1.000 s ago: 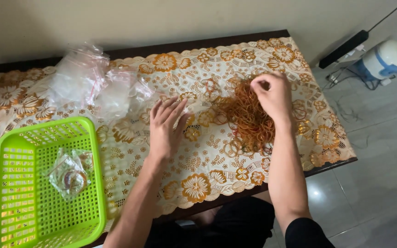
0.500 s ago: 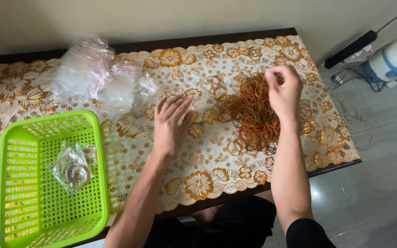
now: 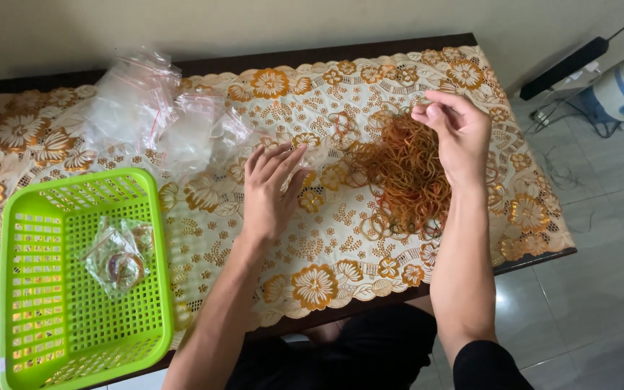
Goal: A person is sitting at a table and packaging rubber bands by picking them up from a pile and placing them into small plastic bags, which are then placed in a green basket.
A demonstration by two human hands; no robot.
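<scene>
One head cam, looking steeply down from above the desk (image 3: 399,282), fairly close; floor at right.

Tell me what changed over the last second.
The right hand lifted off the orange rubber band heap, fingertips pinched together above it. The left hand stayed flat on the floral tablecloth. Green plastic basket and clear bags unchanged.
</scene>
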